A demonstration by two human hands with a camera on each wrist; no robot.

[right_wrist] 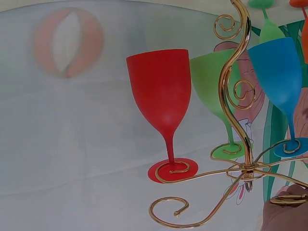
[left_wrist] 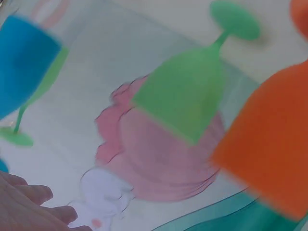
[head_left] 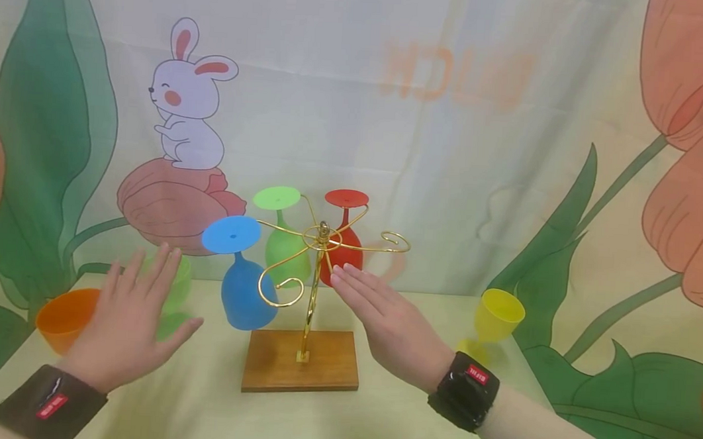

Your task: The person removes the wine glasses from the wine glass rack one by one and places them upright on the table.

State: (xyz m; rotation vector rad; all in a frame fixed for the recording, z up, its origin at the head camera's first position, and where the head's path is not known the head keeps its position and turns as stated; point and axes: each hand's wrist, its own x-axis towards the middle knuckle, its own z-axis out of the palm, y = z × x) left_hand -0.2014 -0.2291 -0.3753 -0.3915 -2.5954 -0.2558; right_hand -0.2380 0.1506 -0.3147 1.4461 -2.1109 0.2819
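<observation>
L hand (head_left: 134, 317): fingers straight & spread, in front of orange goblet (head_left: 63, 314) & standing green goblet (head_left: 179, 285), both on table (head_left: 407, 415). R hand (head_left: 402, 328): fingers straight, tog., tips nr gold wire rack (head_left: 311, 303); can't tell if touching. Rack's on wood base (head_left: 272, 361), mid-table; blue goblet (head_left: 246, 297), hung green goblet (head_left: 284, 249) & red goblet (head_left: 345, 242) hang upside down by feet. Yellow goblet (head_left: 498, 317) upright, far R.

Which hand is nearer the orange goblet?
Left: the left hand partly covers the orange goblet in the head view; the right hand is farther off, by the gold rack.
</observation>
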